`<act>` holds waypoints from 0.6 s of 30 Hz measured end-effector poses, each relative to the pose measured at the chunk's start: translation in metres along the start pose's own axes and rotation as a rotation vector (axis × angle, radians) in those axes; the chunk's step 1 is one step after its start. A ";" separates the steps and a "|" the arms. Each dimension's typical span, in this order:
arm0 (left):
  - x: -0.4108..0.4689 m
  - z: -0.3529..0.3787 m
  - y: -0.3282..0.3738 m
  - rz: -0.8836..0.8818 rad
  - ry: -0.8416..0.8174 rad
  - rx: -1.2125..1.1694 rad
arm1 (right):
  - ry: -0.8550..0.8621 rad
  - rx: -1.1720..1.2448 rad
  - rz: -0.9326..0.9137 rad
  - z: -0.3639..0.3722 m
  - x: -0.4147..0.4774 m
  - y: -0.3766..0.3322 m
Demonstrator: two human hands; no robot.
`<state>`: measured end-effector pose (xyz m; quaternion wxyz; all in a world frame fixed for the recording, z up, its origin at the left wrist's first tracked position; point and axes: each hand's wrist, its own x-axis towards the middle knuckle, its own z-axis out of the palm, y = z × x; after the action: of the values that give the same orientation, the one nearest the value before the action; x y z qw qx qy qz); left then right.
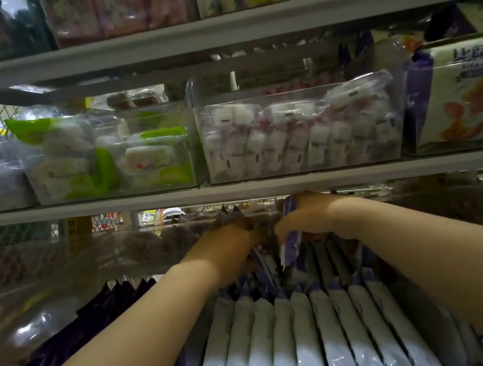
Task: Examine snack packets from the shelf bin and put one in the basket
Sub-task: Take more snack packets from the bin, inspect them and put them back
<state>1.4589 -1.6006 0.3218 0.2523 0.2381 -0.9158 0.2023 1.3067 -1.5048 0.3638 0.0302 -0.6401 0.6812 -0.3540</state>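
Observation:
A clear shelf bin (pixel 195 365) holds several white and purple snack packets (pixel 306 338) standing on edge in rows. Both of my arms reach into the back of this bin, under the shelf above. My right hand (pixel 307 217) grips one purple and white packet (pixel 290 249) and holds it partly raised above the row. My left hand (pixel 233 250) is down among the packets just to the left, with its fingers hidden between them. No basket is in view.
A grey shelf edge (pixel 235 191) runs right above my hands. On it stand clear bins of green-wrapped snacks (pixel 111 158) and white-pink sweets (pixel 298 137). Dark purple packets (pixel 79 330) lie to the left of the bin, and wire mesh (pixel 17 256) backs the shelf.

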 end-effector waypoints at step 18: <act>0.000 -0.007 0.014 -0.099 0.119 0.086 | 0.003 0.170 0.015 0.006 0.011 0.002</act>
<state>1.4536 -1.5859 0.3238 0.3057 0.2813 -0.8766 0.2428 1.3054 -1.5173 0.3629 0.0861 -0.6297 0.6535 -0.4111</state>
